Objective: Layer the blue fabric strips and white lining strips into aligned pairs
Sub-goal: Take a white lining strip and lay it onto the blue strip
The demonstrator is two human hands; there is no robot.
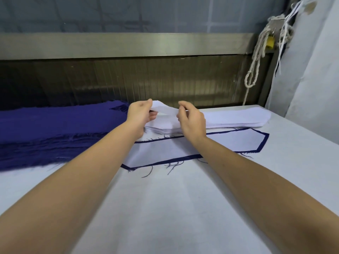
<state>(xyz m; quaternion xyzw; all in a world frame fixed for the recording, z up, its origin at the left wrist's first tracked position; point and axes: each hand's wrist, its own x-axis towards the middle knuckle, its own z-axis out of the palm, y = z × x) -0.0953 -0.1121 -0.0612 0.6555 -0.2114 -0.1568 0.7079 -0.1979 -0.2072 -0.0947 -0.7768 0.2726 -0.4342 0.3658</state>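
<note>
Head view: white strip (165, 110) held aloft

We find the left grip (141, 114) and right grip (191, 121) each pinching it just above the white stack (238, 118). The blue stack (55, 129) lies left; a layered pair (174, 149) lies nearer on the desk (183, 208).

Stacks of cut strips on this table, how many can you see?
2. The blue fabric stack lies at the far left; the white lining stack sits right of it. Nearer, one layered pair lies flat; whether more lie beneath it cannot be told.
</note>
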